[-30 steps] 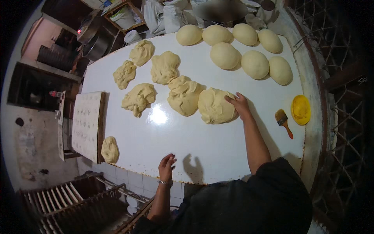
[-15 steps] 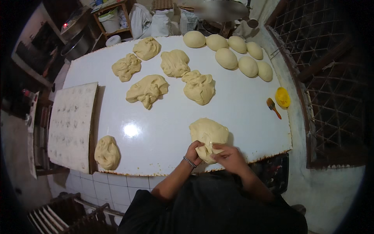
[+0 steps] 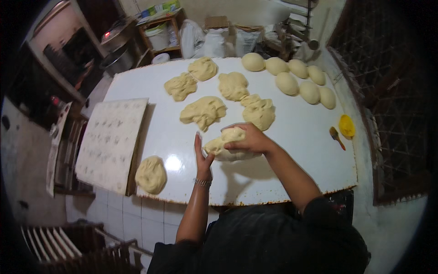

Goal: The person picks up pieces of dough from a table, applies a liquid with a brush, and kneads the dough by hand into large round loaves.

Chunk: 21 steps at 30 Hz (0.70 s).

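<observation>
A piece of dough (image 3: 223,153) is held between my two hands above the front middle of the white table (image 3: 182,182), with a shadow below it. My right hand (image 3: 252,138) grips it from the right, fingers over its far side and thumb on its top. At its left end, my left hand (image 3: 203,157) cups it, thumb pressed to the dough and fingers stretched upward. Just beyond lie several rough dough lumps, among them a wide one (image 3: 203,112) and a folded one (image 3: 258,113). Another dough lump (image 3: 151,175) rests at the front left.
Several smooth dough balls (image 3: 287,84) sit at the far right. A brush (image 3: 337,138) and a yellow bowl (image 3: 346,125) lie by the right edge. A pale board (image 3: 112,144) covers the left end. Sacks (image 3: 214,43) and a metal pot (image 3: 117,61) stand behind the table.
The dough has been lifted off the table and moved away from the front edge. My right hand went from pinching its near side to gripping it over the top. The view has shifted too.
</observation>
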Tool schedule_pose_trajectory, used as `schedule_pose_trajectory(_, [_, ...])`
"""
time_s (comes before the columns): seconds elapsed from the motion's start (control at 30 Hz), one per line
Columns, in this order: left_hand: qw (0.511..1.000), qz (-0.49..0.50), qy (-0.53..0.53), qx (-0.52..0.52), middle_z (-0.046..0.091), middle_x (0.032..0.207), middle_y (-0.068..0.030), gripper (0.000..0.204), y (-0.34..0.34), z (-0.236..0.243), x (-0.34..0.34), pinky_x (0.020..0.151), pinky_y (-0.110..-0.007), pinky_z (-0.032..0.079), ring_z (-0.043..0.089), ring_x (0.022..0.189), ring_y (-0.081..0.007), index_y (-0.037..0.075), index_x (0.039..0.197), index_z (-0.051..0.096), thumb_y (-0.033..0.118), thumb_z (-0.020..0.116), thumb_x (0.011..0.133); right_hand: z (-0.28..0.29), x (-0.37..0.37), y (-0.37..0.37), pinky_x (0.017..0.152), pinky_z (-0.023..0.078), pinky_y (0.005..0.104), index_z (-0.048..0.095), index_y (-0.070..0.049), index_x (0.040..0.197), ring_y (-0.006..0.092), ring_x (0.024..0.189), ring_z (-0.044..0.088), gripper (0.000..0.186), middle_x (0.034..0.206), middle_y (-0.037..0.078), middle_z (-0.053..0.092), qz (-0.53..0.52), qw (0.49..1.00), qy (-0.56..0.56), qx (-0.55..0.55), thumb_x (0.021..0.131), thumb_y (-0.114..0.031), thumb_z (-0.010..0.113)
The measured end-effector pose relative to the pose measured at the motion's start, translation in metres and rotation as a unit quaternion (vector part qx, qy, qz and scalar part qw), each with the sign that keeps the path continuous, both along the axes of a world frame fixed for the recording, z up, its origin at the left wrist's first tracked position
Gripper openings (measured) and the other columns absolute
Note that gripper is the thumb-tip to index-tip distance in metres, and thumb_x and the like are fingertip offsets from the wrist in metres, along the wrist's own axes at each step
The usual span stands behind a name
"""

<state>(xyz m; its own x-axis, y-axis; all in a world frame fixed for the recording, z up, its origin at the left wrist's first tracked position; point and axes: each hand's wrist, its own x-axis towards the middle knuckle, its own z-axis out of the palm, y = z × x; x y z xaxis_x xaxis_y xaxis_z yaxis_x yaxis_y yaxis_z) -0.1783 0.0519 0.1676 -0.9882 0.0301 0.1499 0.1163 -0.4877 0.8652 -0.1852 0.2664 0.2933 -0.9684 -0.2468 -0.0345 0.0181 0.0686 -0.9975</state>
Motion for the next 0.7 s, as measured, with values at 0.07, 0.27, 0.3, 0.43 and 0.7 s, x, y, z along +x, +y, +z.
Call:
schedule_pose_trajectory(0.07, [0.99, -0.051, -0.069, -0.114, 0.071, 0.111, -0.0091, 0.043, 0.01, 0.008, -0.046, 0.088, -0.033, 0.052, 0.064, 0.102, -0.0152, -0.002, 0.114, 0.07, 0.038, 0.066, 0.101, 0.028, -0.023, -0.017, 0.092, 0.056, 0.037, 0.071, -0.002, 0.129, 0.0174, 0.106, 0.071, 0.066, 0.118, 0.011, 0.077, 0.048, 0.974, 0.097, 0.201, 0.078, -0.036, 0.093])
schedule_pose_trajectory(0.27, [0.808, 0.182, 0.356, -0.434, 0.059, 0.068, -0.0118, 0.042, 0.019, 0.121, 0.037, 0.056, -0.043, 0.043, 0.056, 0.059, -0.0311, 0.005, 0.07, 0.065, 0.035, 0.094, 0.072, 0.006, 0.042, 0.03, 0.108, 0.04, 0.0456, 0.071, -0.01, 0.129, 0.0251, 0.104, 0.073, 0.067, 0.115, 0.012, 0.077, -0.02, 0.879, 0.404, 0.252, 0.077, -0.049, 0.088])
schedule_pose_trajectory(0.3, [0.79, 0.145, 0.366, -0.47, 0.059, 0.067, -0.0125, 0.045, 0.012, 0.11, 0.057, 0.055, -0.048, 0.04, 0.055, 0.06, -0.0333, 0.006, 0.068, 0.064, 0.038, 0.094, 0.071, -0.014, 0.066, 0.03, 0.108, 0.041, 0.0428, 0.074, -0.007, 0.123, 0.0252, 0.102, 0.072, 0.063, 0.114, 0.012, 0.078, -0.004, 0.892, 0.399, 0.213, 0.075, -0.043, 0.092])
schedule_pose_trajectory(0.43, [0.72, -0.169, -0.275, -0.614, 0.072, 0.079, -0.0171, 0.063, 0.023, -0.061, 0.161, 0.072, -0.045, 0.053, 0.07, 0.076, -0.0336, 0.004, 0.078, 0.073, 0.066, 0.083, 0.078, -0.188, 0.154, 0.045, 0.09, 0.056, 0.0409, 0.075, -0.001, 0.118, 0.0342, 0.098, 0.075, 0.062, 0.104, 0.017, 0.078, 0.12, 0.949, -0.072, 0.282, 0.072, -0.037, 0.096])
schedule_pose_trajectory(0.7, [0.8, 0.176, -0.095, -0.565, 0.061, 0.142, -0.0194, 0.085, -0.08, -0.027, 0.07, 0.109, -0.045, 0.049, 0.06, 0.131, -0.0296, 0.003, 0.15, 0.049, 0.038, 0.088, 0.082, -0.207, 0.062, 0.073, 0.093, 0.056, 0.0371, 0.043, -0.003, 0.152, 0.0252, 0.11, 0.07, 0.083, 0.123, 0.02, 0.07, -0.069, 0.966, -0.201, 0.148, 0.087, -0.029, 0.087])
